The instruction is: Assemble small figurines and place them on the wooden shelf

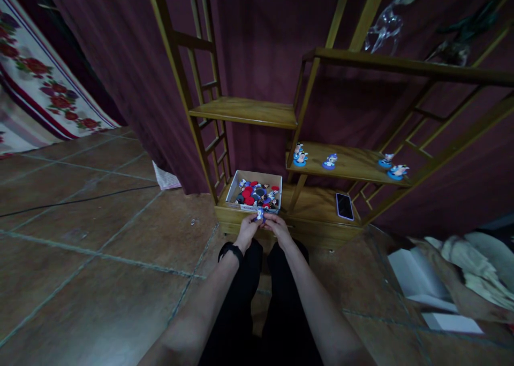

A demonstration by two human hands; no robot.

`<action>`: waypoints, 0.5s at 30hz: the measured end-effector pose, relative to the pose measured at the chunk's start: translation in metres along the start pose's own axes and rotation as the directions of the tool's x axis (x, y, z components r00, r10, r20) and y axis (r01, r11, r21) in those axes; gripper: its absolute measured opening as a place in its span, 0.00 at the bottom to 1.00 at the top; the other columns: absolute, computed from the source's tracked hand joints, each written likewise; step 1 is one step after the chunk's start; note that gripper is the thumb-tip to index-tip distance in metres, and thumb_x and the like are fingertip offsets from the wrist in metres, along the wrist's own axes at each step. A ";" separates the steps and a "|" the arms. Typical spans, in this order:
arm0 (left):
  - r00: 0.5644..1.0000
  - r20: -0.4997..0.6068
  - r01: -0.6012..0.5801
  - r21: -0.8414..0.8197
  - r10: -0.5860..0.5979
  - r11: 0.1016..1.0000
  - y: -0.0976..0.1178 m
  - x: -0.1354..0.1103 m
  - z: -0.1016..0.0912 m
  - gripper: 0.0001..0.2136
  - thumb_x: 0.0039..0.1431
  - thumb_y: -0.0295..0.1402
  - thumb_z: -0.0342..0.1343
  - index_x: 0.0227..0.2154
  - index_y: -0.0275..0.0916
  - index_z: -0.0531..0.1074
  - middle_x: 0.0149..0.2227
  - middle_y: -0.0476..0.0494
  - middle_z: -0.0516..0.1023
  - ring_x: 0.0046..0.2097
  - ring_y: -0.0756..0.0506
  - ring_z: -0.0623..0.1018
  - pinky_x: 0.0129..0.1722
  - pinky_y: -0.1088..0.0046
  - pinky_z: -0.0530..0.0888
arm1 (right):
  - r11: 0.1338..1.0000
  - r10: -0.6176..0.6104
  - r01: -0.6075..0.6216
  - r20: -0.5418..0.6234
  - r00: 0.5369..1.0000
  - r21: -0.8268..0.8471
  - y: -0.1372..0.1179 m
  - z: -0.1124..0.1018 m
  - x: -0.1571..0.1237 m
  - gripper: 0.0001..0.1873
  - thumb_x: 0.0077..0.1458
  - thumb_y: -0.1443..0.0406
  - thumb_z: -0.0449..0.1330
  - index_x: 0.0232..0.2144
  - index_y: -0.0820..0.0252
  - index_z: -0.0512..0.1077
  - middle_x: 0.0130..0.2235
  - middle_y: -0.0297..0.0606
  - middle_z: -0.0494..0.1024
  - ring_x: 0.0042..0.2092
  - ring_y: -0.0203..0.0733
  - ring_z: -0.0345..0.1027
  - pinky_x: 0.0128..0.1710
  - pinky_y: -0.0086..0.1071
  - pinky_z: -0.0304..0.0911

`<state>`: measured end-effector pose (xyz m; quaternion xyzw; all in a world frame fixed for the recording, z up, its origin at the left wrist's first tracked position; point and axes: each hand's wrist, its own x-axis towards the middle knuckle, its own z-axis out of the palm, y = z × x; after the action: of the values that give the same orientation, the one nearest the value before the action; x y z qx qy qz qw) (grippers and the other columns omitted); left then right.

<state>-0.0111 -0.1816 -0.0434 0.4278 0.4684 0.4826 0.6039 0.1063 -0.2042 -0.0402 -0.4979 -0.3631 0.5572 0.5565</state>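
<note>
Fingertips of the left hand [248, 229] and the right hand [278, 227] meet in a narrow pinch around a small purple-and-white figurine [260, 214], held upright between them at the near edge of a cardboard box [257, 176]. The box, just beyond the grip, holds a jumble of figurines [259, 192] with red, purple and dark bases.

Beyond the grip and to its right, a wooden shelf [357, 165] carries more figures: a tight group [300, 160] at its nearer end, one purple-based figure [330, 162] standing alone, and a pair [398, 172] farther off. Below them, right of the grip, lies a phone [344, 206].

The step in hand appears to be handling this single piece with both hands; moving it on would call for one hand to take the full hold, keeping the piece upright, while the other lets go.

Fingers hide much of the held figure's lower part, and its details are too small to read. Pieces in the box overlap, defying a count. High to the right of the grip, a clear ornament [387, 29] is cut off by the top edge, and a dark one [455, 39] is lost in shadow.
</note>
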 end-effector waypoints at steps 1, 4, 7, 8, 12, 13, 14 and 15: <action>1.000 -0.002 -0.014 0.018 0.014 1.000 0.000 -0.001 0.000 0.13 0.38 0.31 0.61 0.30 0.34 0.75 0.28 0.45 0.77 0.31 0.48 0.74 0.34 0.73 0.69 | 1.000 -0.010 0.010 -0.010 1.000 0.005 0.001 0.000 0.000 0.16 0.37 0.60 0.62 0.33 0.57 0.74 0.35 0.35 0.77 0.34 0.40 0.71 0.40 0.37 0.65; 0.998 -0.032 -0.059 0.063 0.061 0.996 0.000 -0.001 0.000 0.14 0.38 0.30 0.61 0.32 0.35 0.75 0.28 0.45 0.77 0.32 0.47 0.74 0.35 0.71 0.70 | 0.999 -0.032 0.032 -0.026 0.999 0.006 0.004 0.001 0.002 0.15 0.37 0.60 0.62 0.32 0.57 0.75 0.36 0.36 0.78 0.37 0.42 0.71 0.41 0.38 0.65; 0.991 -0.083 -0.095 0.113 0.105 0.989 -0.005 0.001 -0.001 0.13 0.37 0.29 0.62 0.31 0.35 0.75 0.28 0.46 0.77 0.32 0.47 0.74 0.36 0.71 0.70 | 0.998 -0.053 0.053 -0.007 0.999 -0.016 0.008 0.001 0.006 0.15 0.37 0.60 0.62 0.32 0.57 0.75 0.35 0.35 0.78 0.38 0.43 0.70 0.43 0.39 0.64; 0.988 -0.098 -0.106 0.140 0.120 0.985 -0.007 0.003 -0.001 0.13 0.37 0.29 0.62 0.31 0.35 0.74 0.28 0.46 0.77 0.31 0.47 0.74 0.36 0.71 0.70 | 0.997 -0.063 0.063 0.002 0.998 -0.036 0.009 0.001 0.007 0.15 0.37 0.61 0.62 0.32 0.56 0.75 0.35 0.35 0.78 0.38 0.43 0.70 0.43 0.39 0.63; 0.971 -0.157 -0.132 0.278 0.181 0.951 -0.017 0.007 -0.002 0.14 0.38 0.30 0.61 0.32 0.34 0.73 0.29 0.45 0.76 0.30 0.48 0.73 0.35 0.71 0.70 | 0.988 -0.093 0.096 0.028 0.995 -0.118 0.013 -0.001 0.010 0.13 0.37 0.62 0.61 0.31 0.55 0.76 0.34 0.33 0.78 0.39 0.43 0.70 0.44 0.38 0.63; 0.966 -0.170 -0.134 0.310 0.193 0.941 -0.018 0.007 -0.002 0.15 0.38 0.29 0.61 0.33 0.34 0.72 0.29 0.45 0.76 0.30 0.48 0.73 0.35 0.71 0.69 | 0.989 -0.089 0.092 0.031 0.996 -0.116 0.013 -0.001 0.009 0.13 0.37 0.63 0.60 0.30 0.55 0.76 0.34 0.33 0.78 0.38 0.42 0.70 0.43 0.38 0.63; 0.962 -0.179 -0.137 0.337 0.206 0.932 -0.019 0.006 -0.001 0.15 0.38 0.29 0.61 0.34 0.35 0.72 0.29 0.45 0.75 0.31 0.49 0.73 0.36 0.71 0.69 | 0.991 -0.081 0.084 0.033 0.996 -0.104 0.013 -0.001 0.009 0.13 0.37 0.63 0.60 0.31 0.56 0.76 0.33 0.33 0.78 0.37 0.42 0.70 0.42 0.38 0.63; 0.958 -0.187 -0.141 0.360 0.220 0.922 -0.018 0.005 -0.001 0.15 0.38 0.28 0.61 0.34 0.35 0.71 0.30 0.45 0.75 0.31 0.49 0.73 0.36 0.71 0.69 | 0.994 -0.070 0.073 0.033 0.997 -0.087 0.013 -0.001 0.008 0.13 0.38 0.62 0.60 0.31 0.56 0.76 0.34 0.34 0.78 0.37 0.42 0.70 0.42 0.38 0.64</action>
<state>-0.0078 -0.1796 -0.0621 0.5109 0.5684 0.4926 0.4163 0.1048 -0.1980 -0.0537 -0.5002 -0.4133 0.5278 0.5481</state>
